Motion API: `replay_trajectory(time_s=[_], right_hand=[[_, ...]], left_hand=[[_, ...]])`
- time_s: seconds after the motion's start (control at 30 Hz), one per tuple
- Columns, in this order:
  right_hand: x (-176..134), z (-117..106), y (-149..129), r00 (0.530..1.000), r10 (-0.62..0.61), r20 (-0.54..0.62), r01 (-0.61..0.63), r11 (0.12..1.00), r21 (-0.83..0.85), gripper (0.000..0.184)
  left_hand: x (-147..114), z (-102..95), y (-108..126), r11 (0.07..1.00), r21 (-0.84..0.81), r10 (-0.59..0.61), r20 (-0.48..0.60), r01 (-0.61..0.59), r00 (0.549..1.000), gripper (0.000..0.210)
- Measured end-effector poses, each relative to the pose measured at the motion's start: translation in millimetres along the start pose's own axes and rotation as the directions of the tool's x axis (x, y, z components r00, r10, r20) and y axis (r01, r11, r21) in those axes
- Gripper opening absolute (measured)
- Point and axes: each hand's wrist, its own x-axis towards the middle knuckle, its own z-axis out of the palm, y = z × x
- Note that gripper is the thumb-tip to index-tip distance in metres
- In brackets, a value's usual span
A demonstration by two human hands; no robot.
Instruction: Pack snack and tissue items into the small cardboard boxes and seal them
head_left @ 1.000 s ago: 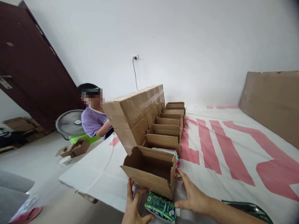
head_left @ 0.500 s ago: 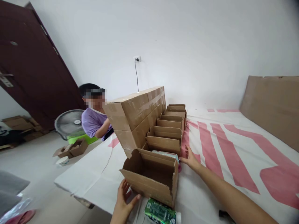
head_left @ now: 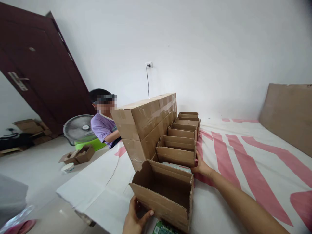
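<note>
Left hand (head_left: 134, 218) curves half-open by a lidless brown cardboard box (head_left: 161, 202). Right hand (head_left: 202, 167) nears a pale packet (head_left: 176, 167), grip unclear.

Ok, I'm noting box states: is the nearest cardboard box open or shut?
Open: no cover lies over the nearest box, and its inside shows.

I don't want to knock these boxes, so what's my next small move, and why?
Probably close your right hand gently on the right end of the pale packet: it's right by that end, and the packet lies between the nearest box and the box behind, so a wide sweep could bump either.
</note>
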Motion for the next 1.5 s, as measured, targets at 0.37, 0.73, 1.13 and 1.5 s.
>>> replay_trajectory(time_s=[0.37, 0.73, 1.13, 1.5], right_hand=[[14.5, -15.8, -4.0, 0.998, 0.060, 0.008, -0.060, 0.998, 0.004, 0.119], [-7.0, -15.6, 5.3, 0.986, 0.153, -0.069, -0.158, 0.983, -0.088, 0.087], [-153.6, -22.1, -11.2, 0.949, 0.312, -0.040, -0.312, 0.920, -0.237, 0.064], [-194.4, 2.5, -7.5, 0.982, 0.150, 0.118, -0.067, 0.849, -0.525, 0.051]], left_hand=[[4.3, 19.6, 33.8, 0.996, 0.039, -0.081, 0.126, 0.077, 0.989, 0.080], [-2.0, 41.7, 50.5, 0.997, 0.058, -0.053, 0.189, 0.043, 0.980, 0.076], [-20.4, -15.4, 14.8, 0.994, 0.086, 0.034, 0.396, -0.074, 0.918, 0.059], [-20.5, 1.1, 17.1, 0.929, 0.086, 0.220, 0.656, -0.361, 0.722, 0.065]])
